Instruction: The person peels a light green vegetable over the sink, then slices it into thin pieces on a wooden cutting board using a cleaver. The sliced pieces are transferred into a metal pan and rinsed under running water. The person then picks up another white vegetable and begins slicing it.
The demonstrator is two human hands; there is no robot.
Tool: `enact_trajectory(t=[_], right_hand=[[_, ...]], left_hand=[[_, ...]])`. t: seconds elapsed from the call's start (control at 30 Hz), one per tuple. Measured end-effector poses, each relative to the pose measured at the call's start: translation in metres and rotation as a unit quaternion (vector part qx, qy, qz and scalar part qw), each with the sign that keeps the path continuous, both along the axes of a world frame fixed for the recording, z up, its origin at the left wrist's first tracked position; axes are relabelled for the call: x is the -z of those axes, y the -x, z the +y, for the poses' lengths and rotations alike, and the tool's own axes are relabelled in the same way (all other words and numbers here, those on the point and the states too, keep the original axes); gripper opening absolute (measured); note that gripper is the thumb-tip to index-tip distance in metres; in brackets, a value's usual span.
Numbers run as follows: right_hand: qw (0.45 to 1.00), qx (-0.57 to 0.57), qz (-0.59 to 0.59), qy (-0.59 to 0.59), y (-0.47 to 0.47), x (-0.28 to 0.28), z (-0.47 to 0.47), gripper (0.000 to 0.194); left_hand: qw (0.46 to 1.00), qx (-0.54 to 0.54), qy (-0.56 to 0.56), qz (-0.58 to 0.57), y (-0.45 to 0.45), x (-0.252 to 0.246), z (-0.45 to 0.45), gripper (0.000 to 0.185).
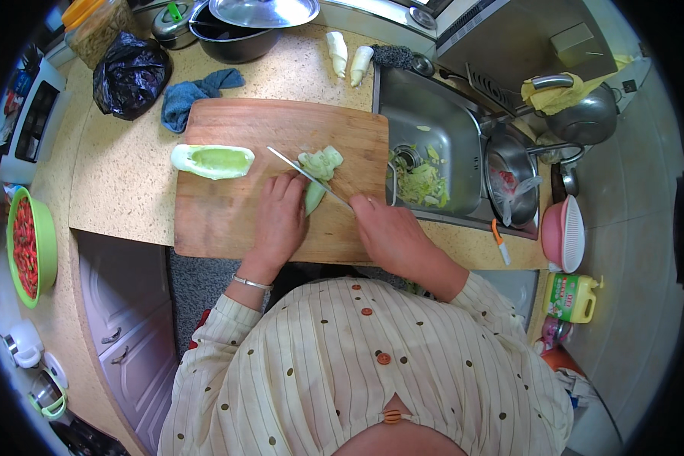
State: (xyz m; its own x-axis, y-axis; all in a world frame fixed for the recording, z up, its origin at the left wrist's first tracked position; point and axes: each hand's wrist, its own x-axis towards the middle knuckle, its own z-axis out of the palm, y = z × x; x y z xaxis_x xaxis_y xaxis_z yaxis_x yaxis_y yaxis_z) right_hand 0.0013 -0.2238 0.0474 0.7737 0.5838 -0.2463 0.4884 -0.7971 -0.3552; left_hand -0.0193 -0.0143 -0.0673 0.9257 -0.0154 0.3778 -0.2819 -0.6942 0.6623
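Note:
On the wooden cutting board (222, 222), my left hand (281, 214) holds down a pale green piece of gourd-like vegetable (314, 198). My right hand (385, 228) grips a kitchen knife (308, 175), its handle hidden in the fist. The thin blade slants up and left across the piece, close to my left fingertips. Just beyond the blade lies a small heap of cut pale green pieces (322, 162). A hollowed half (212, 161) of the vegetable rests at the board's left edge, its hollow facing up.
Right of the board, a steel sink (433, 131) holds green peelings (424, 182). An orange-handled peeler (499, 242) lies on the front counter. Behind the board are a blue cloth (196, 97), a black plastic bag (131, 74), a dark pot (233, 43) and two white peeled pieces (337, 54).

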Motion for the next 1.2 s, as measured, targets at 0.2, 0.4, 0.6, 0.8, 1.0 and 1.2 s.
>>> enact_trajectory(t=[0.2,0.4,0.6,0.8,1.0,1.2], right_hand=[[1.000,-0.003,0.019,0.021,0.001,0.001,-0.001,0.013],[1.000,0.006,0.016,-0.003,0.005,-0.012,0.000,0.012],[0.997,0.023,0.055,0.051,-0.009,-0.003,0.006,0.013],[0.999,-0.013,0.029,0.024,-0.005,-0.005,0.000,0.013],[0.999,0.018,0.030,-0.017,0.000,-0.015,0.002,0.010],[1.000,0.001,0.026,0.014,-0.007,0.000,0.001,0.010]], left_hand=[[1.000,-0.001,-0.005,0.026,0.000,0.001,0.000,0.040],[1.000,-0.008,-0.007,0.004,-0.001,0.000,-0.001,0.036],[1.000,-0.006,0.002,-0.007,-0.001,0.001,-0.001,0.034],[1.000,-0.012,0.004,-0.001,-0.001,0.001,-0.002,0.031],[1.000,-0.017,0.017,-0.017,-0.001,0.000,-0.002,0.029],[0.999,-0.016,0.023,-0.020,-0.001,0.001,-0.003,0.027]])
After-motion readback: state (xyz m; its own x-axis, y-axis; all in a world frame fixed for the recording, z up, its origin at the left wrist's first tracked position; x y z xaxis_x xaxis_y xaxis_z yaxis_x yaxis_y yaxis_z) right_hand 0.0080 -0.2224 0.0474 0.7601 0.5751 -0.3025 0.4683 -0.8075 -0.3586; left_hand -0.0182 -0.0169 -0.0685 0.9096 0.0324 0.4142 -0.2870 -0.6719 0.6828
